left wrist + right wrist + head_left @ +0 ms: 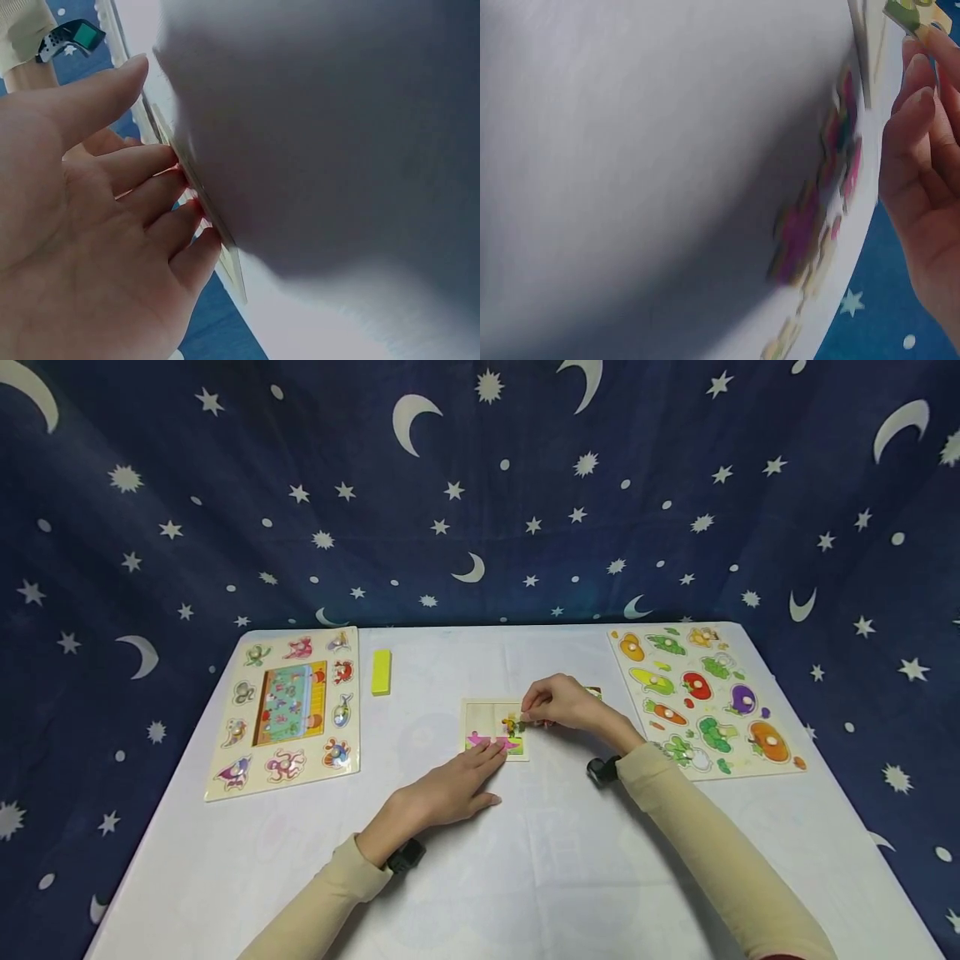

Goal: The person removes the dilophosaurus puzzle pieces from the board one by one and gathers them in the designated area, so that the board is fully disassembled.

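Observation:
A small square puzzle tray (480, 708) lies mid-table, with pink and green pieces (480, 739) fitted along its near side. My left hand (453, 789) rests on the tray's near edge, fingers extended over the pieces and thumb apart. In the left wrist view the fingertips (210, 236) touch the tray's edge. At the tray's right side my right hand (566, 700) pinches a puzzle piece (906, 13) between thumb and fingers. This piece (512, 725), coloured yellow and green, is held tilted over the tray's right part. Whether it touches the tray I cannot tell.
Several loose puzzle pieces (802, 232) lie right of the tray, mostly hidden by my right hand in the head view. A sea-animal peg board (251, 718) is on the left, a vegetable peg board (637, 685) on the right. A yellow block (381, 672) stands at the back.

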Tool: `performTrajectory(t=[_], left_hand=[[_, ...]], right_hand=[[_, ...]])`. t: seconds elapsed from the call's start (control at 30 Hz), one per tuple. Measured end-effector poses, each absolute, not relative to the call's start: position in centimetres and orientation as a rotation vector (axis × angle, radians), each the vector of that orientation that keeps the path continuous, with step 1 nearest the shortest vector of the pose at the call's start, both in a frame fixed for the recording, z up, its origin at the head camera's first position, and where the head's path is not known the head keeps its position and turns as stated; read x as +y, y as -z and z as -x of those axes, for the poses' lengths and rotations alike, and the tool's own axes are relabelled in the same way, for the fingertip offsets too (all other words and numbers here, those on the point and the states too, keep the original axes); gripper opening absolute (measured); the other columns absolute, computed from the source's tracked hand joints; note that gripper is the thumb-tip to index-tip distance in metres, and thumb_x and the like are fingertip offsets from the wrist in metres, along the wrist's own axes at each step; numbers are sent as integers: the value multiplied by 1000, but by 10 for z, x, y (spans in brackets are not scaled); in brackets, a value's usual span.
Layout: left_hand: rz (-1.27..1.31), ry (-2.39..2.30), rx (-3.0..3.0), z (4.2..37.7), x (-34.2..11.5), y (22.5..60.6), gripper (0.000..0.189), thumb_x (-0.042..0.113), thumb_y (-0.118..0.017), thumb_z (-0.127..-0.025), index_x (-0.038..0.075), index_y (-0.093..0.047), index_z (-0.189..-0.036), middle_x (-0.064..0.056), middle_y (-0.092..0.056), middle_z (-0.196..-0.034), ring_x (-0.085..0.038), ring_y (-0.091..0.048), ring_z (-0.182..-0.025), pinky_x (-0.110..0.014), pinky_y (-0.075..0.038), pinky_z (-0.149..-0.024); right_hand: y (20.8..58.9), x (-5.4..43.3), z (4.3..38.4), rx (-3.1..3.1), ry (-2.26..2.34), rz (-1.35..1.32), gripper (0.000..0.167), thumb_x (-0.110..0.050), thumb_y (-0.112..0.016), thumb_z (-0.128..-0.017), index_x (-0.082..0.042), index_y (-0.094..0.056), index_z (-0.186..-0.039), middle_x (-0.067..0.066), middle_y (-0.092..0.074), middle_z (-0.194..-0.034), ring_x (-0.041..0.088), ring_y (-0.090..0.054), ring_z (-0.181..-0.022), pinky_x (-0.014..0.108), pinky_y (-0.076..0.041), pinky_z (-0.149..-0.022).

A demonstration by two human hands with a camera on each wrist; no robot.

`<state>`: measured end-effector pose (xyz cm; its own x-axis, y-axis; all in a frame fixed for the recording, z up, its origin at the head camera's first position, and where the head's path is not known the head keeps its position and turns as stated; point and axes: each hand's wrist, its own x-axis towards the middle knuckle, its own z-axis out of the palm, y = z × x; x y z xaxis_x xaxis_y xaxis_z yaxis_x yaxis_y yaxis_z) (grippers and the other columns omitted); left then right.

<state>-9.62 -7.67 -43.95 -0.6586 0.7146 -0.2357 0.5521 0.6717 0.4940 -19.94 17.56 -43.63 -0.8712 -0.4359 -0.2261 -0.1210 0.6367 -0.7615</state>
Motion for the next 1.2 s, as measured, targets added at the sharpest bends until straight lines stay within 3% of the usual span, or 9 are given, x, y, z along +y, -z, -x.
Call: performTrajectory(t=[0.17, 0.43, 0.8, 1.2], left_hand=[[-987, -526, 2469, 96, -76, 440, 71, 33, -60, -105, 4, -29, -162, -13, -24, -170, -30, -19, -159, -47, -25, -127], [-974, -518, 2477, 96, -77, 439, 72, 33, -60, -105, 5, -28, -162, -12, -24, -171, -29, -19, -159, -46, -24, -127], [-989, -566, 2489, 95, -77, 442, 70, 30, -61, -105, 3, -30, -162, -13, -27, -170, -31, -21, -158, -48, -27, -126], [-984, -580, 2496, 95, -77, 442, 68, 30, -60, -105, 4, -31, -161, -13, -28, -169, -31, -24, -158, -49, -29, -125]], right_hand=[[429, 194, 195, 2492, 1138, 382, 10, -13, -77, -91, -6, -76, -98, 6, -74, -85, 20, -61, -65, 28, -50, -55], [427, 233, 191, 2532, 1129, 296, 13, -13, -75, -94, -3, -75, -103, 8, -74, -90, 21, -60, -77, 27, -50, -66], [435, 278, 183, 2557, 1061, 187, 16, -16, -70, -98, -4, -75, -106, 8, -73, -89, 22, -61, -75, 30, -53, -67], [439, 289, 187, 2536, 1060, 125, 19, -14, -69, -98, 0, -74, -111, 9, -71, -88, 21, -60, -75, 28, -53, -67]])
